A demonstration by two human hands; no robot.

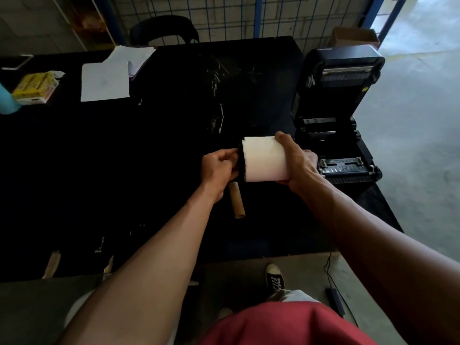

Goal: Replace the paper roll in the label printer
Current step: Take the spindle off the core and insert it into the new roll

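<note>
A full white paper roll (265,159) is held above the black table (149,158), just left of the label printer. My right hand (297,163) grips the roll's right end. My left hand (219,165) is closed on a black holder piece (241,165) at the roll's left end. An empty brown cardboard core (237,200) lies on the table below my left hand. The black label printer (341,115) stands at the table's right edge with its lid raised and its roll bay showing no roll.
White paper sheets (105,80) and a yellow box (34,88) lie at the far left of the table. A black chair (164,31) and a wire fence stand behind. A cardboard box (353,37) sits behind the printer. A cable and adapter (334,302) lie on the floor.
</note>
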